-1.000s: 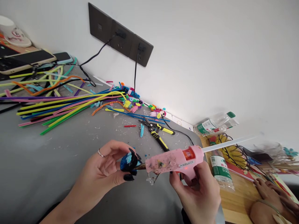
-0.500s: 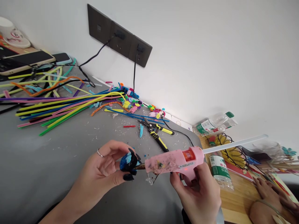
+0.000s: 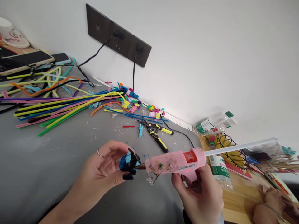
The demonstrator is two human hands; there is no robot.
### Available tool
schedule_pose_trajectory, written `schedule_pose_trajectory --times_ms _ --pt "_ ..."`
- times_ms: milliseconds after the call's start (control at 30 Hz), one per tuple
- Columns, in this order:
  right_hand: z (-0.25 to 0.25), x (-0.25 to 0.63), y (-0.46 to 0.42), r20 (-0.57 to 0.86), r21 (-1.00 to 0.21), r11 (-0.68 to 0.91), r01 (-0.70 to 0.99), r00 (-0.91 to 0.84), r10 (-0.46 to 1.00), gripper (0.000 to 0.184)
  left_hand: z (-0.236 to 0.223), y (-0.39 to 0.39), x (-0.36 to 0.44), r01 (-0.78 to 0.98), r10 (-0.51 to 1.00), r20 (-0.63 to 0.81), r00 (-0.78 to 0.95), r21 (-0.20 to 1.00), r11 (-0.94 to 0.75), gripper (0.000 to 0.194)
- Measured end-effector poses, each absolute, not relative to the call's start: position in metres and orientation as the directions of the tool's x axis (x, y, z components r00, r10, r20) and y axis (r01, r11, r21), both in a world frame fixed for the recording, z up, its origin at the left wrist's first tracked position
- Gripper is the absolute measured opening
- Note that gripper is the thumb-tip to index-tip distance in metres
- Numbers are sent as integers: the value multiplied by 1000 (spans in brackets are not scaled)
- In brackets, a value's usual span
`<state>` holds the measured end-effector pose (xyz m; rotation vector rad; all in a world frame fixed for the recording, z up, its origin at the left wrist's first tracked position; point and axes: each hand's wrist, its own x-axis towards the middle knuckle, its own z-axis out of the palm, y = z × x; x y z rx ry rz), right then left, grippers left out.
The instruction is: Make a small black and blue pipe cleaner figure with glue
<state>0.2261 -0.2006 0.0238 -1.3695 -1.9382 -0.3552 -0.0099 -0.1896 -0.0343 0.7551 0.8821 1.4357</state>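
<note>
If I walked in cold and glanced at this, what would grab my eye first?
Most likely the pink glue gun in the right hand, its tip against a small blue and black piece pinched in the left hand. Next, the bright pipe cleaners fanned over the grey table at upper left, and the yellow-handled pliers behind the gun.

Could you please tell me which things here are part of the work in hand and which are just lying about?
In hand:
left hand
blue piece
right hand
glue gun

Lying about:
pipe cleaners
pliers
bottles
phones
</note>
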Motion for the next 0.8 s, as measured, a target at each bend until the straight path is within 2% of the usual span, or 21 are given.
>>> schedule_pose_trajectory --times_ms 167,400,533,800 --pt "16 230 -202 696 -207 378 902 -136 706 13 -39 -188 -12 -491 999 5 -36 871 -22 32" --pt "13 231 -204 694 -228 362 904 -109 711 17 -23 -192 -8 -502 988 -130 -80 862 73 33" --pt "20 227 -201 704 -204 376 904 -131 698 11 -18 -192 -8 -504 987 -148 -68 859 94 32" --pt "23 227 -200 714 -176 349 920 -125 689 12 -24 -192 -10 -477 985 -146 -92 875 85 31"
